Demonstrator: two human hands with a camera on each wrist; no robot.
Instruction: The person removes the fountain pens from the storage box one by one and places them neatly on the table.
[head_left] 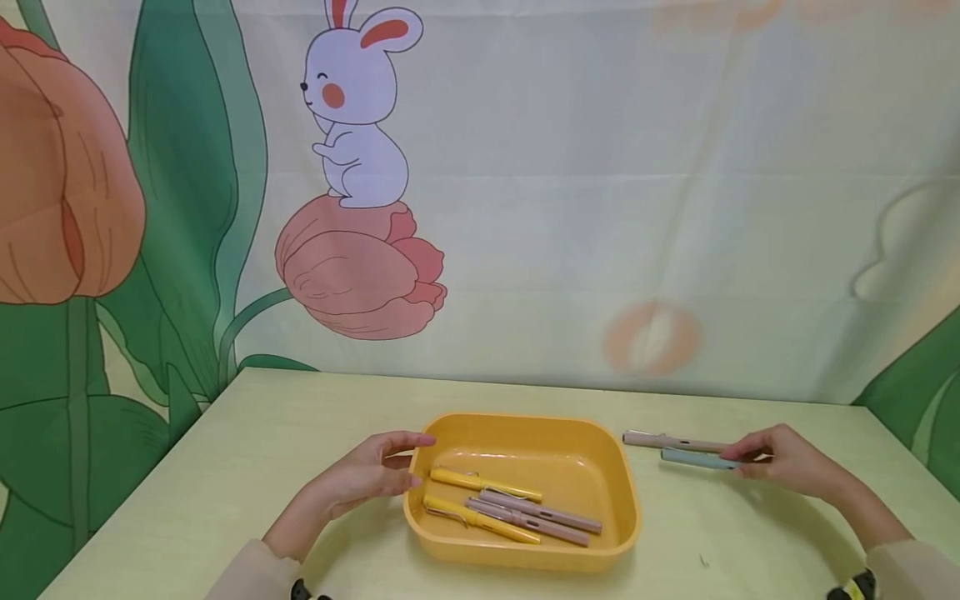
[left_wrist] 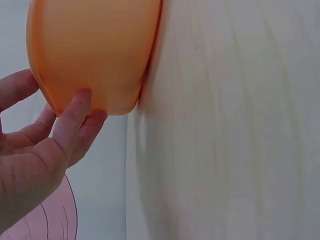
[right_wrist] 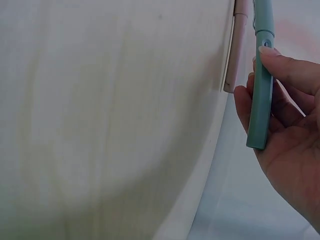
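Observation:
My left hand (head_left: 372,468) holds the left end of a yellow plastic tray (head_left: 626,483), with fingertips at the rim and others against the outer wall, as the left wrist view shows of the tray (left_wrist: 95,55). Inside the tray lie two yellow pens (head_left: 480,518) and two mauve pens (head_left: 536,508), all with clips. To the right of the tray, my right hand (head_left: 795,462) pinches a teal pen (head_left: 693,458) between thumb and fingers. In the right wrist view the teal pen (right_wrist: 262,95) has its barrel end toward the palm. A mauve pen (head_left: 660,440) lies just behind it.
Everything stands on a pale wood-grain table (head_left: 315,408). Behind its far edge hangs a printed cloth (head_left: 540,208) with a rabbit and tulips. A small dark mark (head_left: 703,561) shows on the table near the front right.

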